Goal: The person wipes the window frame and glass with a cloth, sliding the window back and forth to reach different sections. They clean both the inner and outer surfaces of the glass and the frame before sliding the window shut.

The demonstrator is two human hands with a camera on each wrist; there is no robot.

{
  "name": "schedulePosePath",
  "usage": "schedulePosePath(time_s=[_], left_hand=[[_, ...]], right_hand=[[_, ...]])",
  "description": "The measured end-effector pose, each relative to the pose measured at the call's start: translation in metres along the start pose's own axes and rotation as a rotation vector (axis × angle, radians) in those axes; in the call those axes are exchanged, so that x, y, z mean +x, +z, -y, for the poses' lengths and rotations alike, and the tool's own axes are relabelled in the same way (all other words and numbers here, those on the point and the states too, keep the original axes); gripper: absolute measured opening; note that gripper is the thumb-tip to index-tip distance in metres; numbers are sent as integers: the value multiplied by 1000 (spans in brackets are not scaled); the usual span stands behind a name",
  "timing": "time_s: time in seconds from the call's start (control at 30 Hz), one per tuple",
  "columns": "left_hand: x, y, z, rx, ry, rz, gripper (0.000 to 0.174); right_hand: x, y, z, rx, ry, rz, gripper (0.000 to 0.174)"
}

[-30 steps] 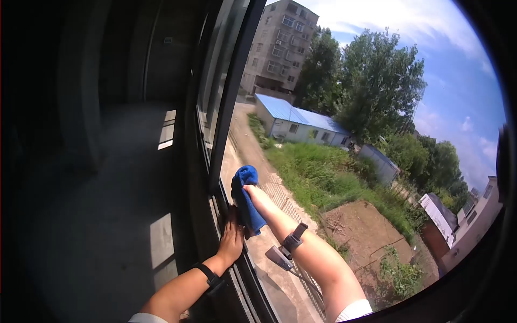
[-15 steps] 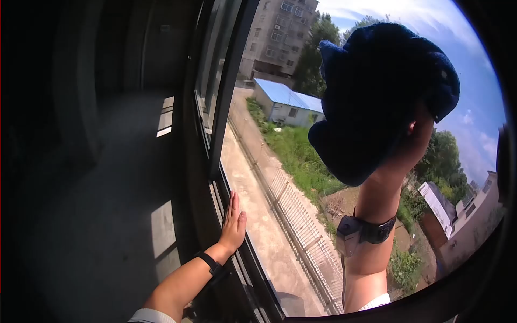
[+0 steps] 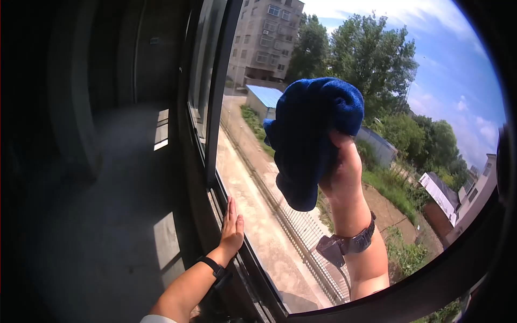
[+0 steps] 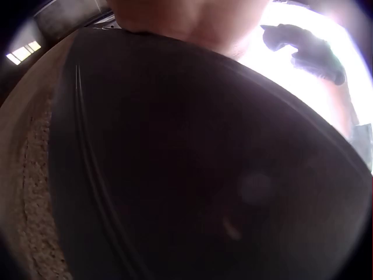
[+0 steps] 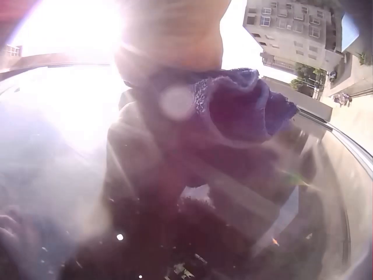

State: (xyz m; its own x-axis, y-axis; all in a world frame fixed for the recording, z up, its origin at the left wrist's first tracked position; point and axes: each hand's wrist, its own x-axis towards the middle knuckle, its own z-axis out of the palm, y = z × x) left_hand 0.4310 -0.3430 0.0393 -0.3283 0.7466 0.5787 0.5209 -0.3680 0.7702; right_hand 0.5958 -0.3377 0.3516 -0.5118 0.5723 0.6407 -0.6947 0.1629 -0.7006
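A bunched blue cloth [image 3: 309, 137] is held up in front of the window view by my right hand [image 3: 344, 169], with the thumb against its near side. Most of the fingers are hidden by the cloth. The right wrist view shows the cloth's folded edge [image 5: 247, 111] below the hand, over a glass pane [image 5: 64, 151] full of reflections and glare. Lower and to the left, my left hand [image 3: 232, 234] rests with straight fingers on the dark window frame [image 3: 264, 288]. In the left wrist view, the frame's broad dark surface [image 4: 175, 146] fills the middle, beneath the hand.
A dark upright window bar [image 3: 217, 97] stands beyond the left hand. On the left lies a dim room with a bare floor [image 3: 124, 215] and sunlit patches. Outside, well below, are a pale paved strip [image 3: 264, 215], a railing fence [image 3: 307, 242], trees and buildings.
The right hand swung the cloth from beside the left hand up to the upper right, then back down and left. The left hand stays on the frame, its fingers now in full view.
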Motion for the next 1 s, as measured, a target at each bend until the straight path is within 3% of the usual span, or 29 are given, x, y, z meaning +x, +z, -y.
schedulePosePath(time_s=[0.03,0.1,0.17,0.3,0.33,0.37,0.4,0.43,0.47,0.5,0.53,0.6,0.63,0.7,0.73,0.87,0.9,1.0], left_hand=[[0,0,0,1,-1,5,59],[-1,-1,3,32,29,-2,58],[-1,-1,3,31,30,-1,58],[-1,1,3,36,37,-11,60],[-2,1,2,35,38,-10,60],[-2,2,0,22,20,-13,60],[-1,1,-2,7,4,-18,61],[1,1,-1,7,9,-20,61],[0,1,1,24,16,-17,61],[0,1,3,41,20,-12,62],[1,1,5,42,21,-12,62],[0,4,11,44,11,-5,63],[-1,4,12,23,17,-10,62],[-2,1,6,44,8,3,61],[0,1,3,66,-2,10,60],[-1,1,5,93,46,7,57],[-1,0,4,86,45,6,56],[0,2,6,61,48,-10,58]], right_hand=[[15,1,39,228,-74,233,50],[18,23,98,170,-274,288,53],[14,29,107,60,-387,273,53],[-7,16,40,200,-388,146,44],[-23,-3,12,-27,-280,-142,50],[-38,-15,-11,-135,-75,-173,47],[-52,-26,-35,-242,133,-179,43],[-65,-24,-53,-310,227,-180,36],[-79,-34,-79,-190,370,-261,31],[-96,-51,-98,-316,517,-259,29],[-120,-98,-144,-449,505,-187,29],[-131,-77,-127,-569,746,-146,32],[-134,-69,-122,-567,746,-151,32],[-132,-50,-108,-302,638,-303,32],[-120,-17,-74,-133,622,-325,33],[-85,2,26,52,-66,-206,46],[-73,4,57,67,-212,0,44],[-78,19,102,1,-398,83,45]])
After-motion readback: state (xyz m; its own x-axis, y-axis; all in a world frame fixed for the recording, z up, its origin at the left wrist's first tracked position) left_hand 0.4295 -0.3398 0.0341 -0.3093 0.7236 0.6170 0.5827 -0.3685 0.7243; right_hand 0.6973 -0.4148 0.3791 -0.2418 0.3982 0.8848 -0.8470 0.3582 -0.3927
